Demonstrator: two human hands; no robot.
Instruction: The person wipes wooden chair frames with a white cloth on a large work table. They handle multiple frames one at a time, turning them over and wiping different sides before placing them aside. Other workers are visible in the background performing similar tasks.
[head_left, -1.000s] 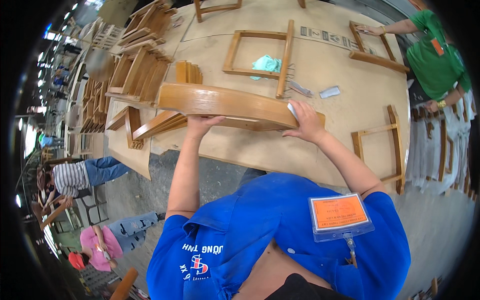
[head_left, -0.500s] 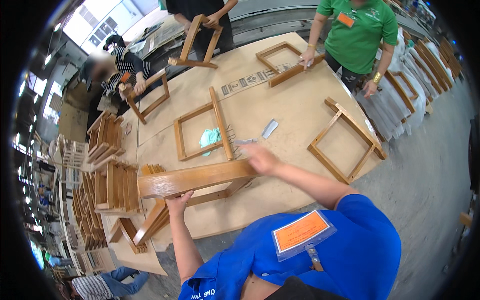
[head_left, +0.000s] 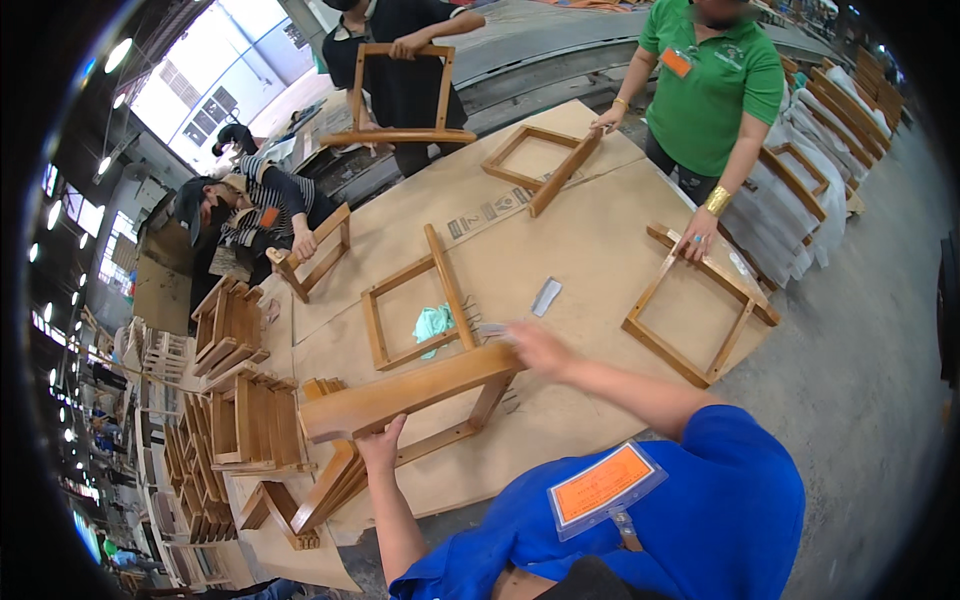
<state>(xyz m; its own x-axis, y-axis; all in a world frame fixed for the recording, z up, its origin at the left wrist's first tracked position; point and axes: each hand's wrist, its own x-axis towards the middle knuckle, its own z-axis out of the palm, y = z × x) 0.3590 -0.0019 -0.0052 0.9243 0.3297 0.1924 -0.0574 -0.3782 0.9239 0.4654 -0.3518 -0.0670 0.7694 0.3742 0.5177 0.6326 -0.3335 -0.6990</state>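
A wooden frame (head_left: 420,388) is tilted up in front of me, its broad varnished rail on top. My left hand (head_left: 380,447) grips that rail from below near its left end, thumb upright against the side. My right hand (head_left: 543,352) is at the rail's right end, smeared by motion, so its finger pose and anything in it cannot be made out. Just past its fingertips is a grey strip (head_left: 492,330). Beyond lies another wooden frame (head_left: 447,287) with a mint-green cloth (head_left: 433,328) inside it. A grey abrasive-looking sheet (head_left: 546,297) lies farther right.
Brown sheeting covers the table (head_left: 590,390). Stacked wooden frames (head_left: 255,420) crowd the left side. Another frame (head_left: 708,375) lies right. Across the table, a person in green (head_left: 715,90), one in black (head_left: 400,85) and one in stripes (head_left: 270,200) handle frames.
The view has shifted, with the table lower in it. The person in black has raised a frame upright. The person in green now reaches a hand to the right-hand frame. My left hand keeps its grip.
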